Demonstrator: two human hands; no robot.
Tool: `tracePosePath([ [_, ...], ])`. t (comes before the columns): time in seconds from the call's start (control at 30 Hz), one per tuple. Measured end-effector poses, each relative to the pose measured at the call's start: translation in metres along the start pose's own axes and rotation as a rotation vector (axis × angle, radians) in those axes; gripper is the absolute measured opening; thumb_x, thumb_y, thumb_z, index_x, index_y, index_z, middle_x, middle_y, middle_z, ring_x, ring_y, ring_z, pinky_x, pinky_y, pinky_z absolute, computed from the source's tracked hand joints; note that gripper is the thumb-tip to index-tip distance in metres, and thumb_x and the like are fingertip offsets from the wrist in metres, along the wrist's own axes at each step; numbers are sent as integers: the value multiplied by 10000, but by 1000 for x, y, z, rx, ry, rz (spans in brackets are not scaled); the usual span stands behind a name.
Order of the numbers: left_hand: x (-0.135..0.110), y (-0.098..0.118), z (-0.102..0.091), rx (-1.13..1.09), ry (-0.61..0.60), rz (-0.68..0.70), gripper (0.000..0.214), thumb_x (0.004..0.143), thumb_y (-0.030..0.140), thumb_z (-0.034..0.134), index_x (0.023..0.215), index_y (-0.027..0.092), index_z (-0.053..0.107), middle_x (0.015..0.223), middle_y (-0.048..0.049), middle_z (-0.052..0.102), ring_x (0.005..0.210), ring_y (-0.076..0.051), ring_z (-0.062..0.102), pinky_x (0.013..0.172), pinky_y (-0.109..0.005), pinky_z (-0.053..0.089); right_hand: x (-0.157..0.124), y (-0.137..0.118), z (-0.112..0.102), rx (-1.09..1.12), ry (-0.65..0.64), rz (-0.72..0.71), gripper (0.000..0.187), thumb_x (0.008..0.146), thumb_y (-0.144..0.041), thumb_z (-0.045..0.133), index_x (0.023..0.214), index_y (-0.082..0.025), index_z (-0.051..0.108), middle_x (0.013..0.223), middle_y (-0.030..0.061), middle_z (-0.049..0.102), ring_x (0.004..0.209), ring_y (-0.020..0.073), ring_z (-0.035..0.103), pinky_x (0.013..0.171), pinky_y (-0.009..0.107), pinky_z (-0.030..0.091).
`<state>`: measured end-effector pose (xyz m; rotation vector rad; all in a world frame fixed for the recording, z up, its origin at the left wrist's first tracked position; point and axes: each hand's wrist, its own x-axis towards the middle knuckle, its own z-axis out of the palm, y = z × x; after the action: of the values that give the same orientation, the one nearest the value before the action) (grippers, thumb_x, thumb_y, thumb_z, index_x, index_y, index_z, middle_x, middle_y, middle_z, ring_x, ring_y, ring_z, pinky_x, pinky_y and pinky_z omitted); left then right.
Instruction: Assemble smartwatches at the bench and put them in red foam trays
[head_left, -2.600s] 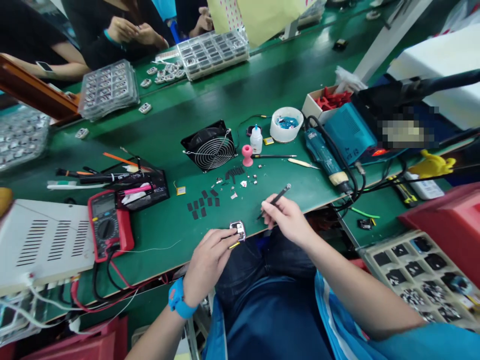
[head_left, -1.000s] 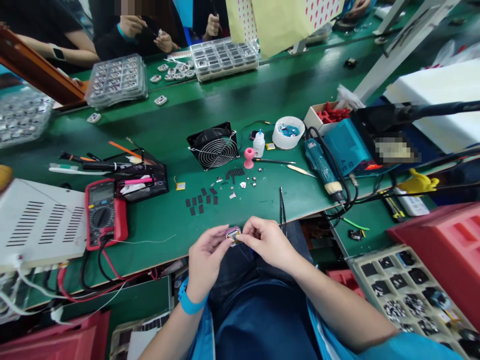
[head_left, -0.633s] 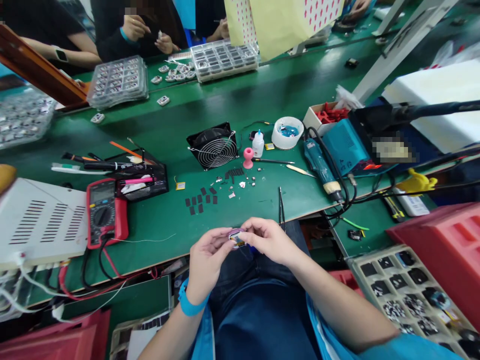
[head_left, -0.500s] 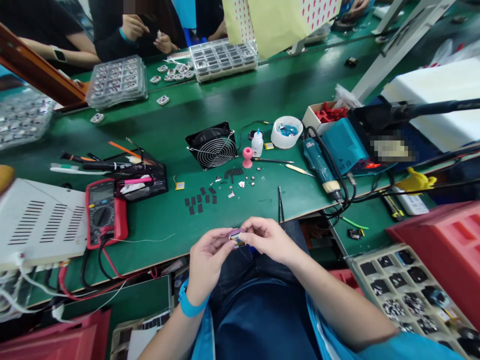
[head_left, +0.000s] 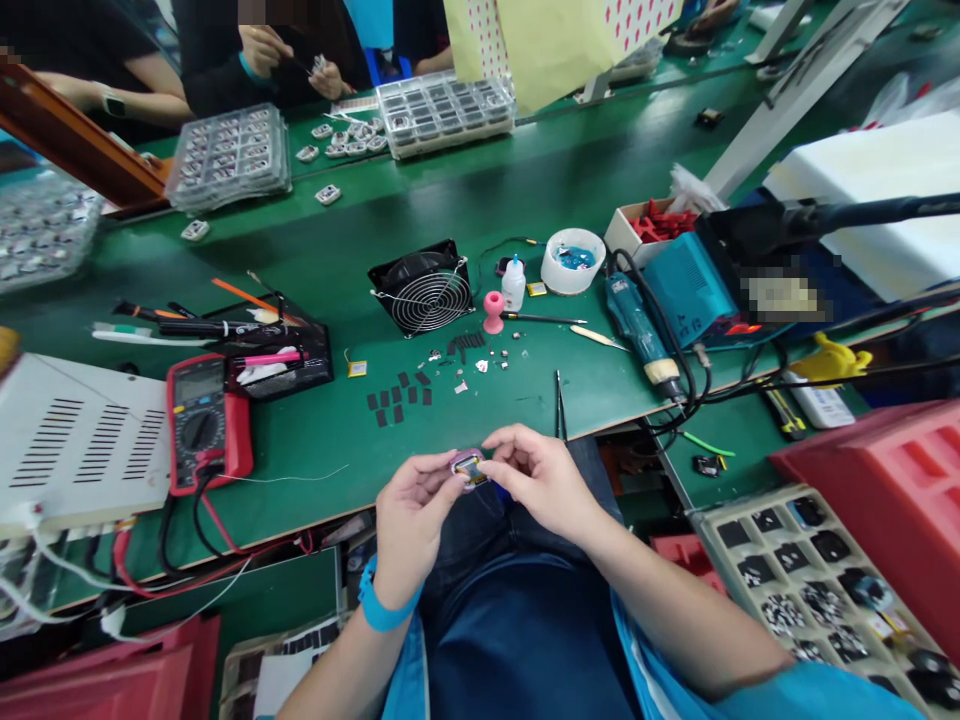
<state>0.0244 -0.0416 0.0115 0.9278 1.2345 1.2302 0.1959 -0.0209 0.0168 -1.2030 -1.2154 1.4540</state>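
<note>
Between my hands, just over the front edge of the green bench, is a small purple-rimmed electronic device (head_left: 469, 467) with its inside showing, silver and yellow. My left hand (head_left: 417, 505) grips its left side between thumb and fingers. On its right side, the thumb and forefinger of my right hand (head_left: 536, 478) touch it, pressing at the inner part. Black tweezers (head_left: 559, 405) lie at the bench edge beyond my right hand. Ahead of my hands lie several small black pads (head_left: 395, 396) and a small battery (head_left: 357, 369) with wires.
A fan (head_left: 421, 290), a white bottle (head_left: 514, 284) and a white tub (head_left: 573, 262) stand mid-bench. To the left is a red multimeter (head_left: 199, 425); to the right, an electric screwdriver (head_left: 641, 335) and a parts tray (head_left: 799, 560). Co-workers' hands are busy across the bench.
The device has tilted to show more of its purple rim and inside. My right fingers have lifted slightly off its rim; the left hand keeps its grip.
</note>
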Motion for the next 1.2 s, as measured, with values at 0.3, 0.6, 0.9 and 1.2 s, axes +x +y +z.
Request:
tracePosePath([
  [0.3, -2, -2, 6, 56, 63, 77, 209, 783, 235, 864, 949, 178, 751, 985, -67, 813, 918, -197, 786, 864, -283, 658, -10, 2, 8, -355, 116, -302, 168, 957, -238, 635, 799, -199, 678, 707, 1, 688, 624, 120, 610, 617, 221, 485],
  [0.6, -4, -9, 5, -32, 61, 48, 201, 783, 264, 875, 919, 192, 747, 967, -47, 816, 918, -190, 786, 854, -276, 659, -6, -6, 0, -355, 23, -281, 224, 973, -257, 629, 756, -203, 647, 626, -31, 641, 554, 106, 558, 589, 224, 437],
  [0.9, -5, 0, 1, 14, -33, -57, 288, 729, 316, 908, 921, 157, 763, 908, -93, 813, 818, -237, 795, 747, -300, 681, -2, -14, -18, -154, -169, -24, 366, 860, -478, 753, 714, -195, 572, 598, -61, 541, 524, 76, 460, 504, 211, 359],
  [1.2, -9, 8, 4, 35, -120, -202, 393, 668, 447, 923, 928, 179, 803, 820, -94, 805, 710, -255, 782, 654, -341, 683, -3, -7, -31, 117, -346, 277, 433, 763, -565, 818, 863, -182, 642, 561, -77, 572, 384, 49, 451, 377, 182, 352],
])
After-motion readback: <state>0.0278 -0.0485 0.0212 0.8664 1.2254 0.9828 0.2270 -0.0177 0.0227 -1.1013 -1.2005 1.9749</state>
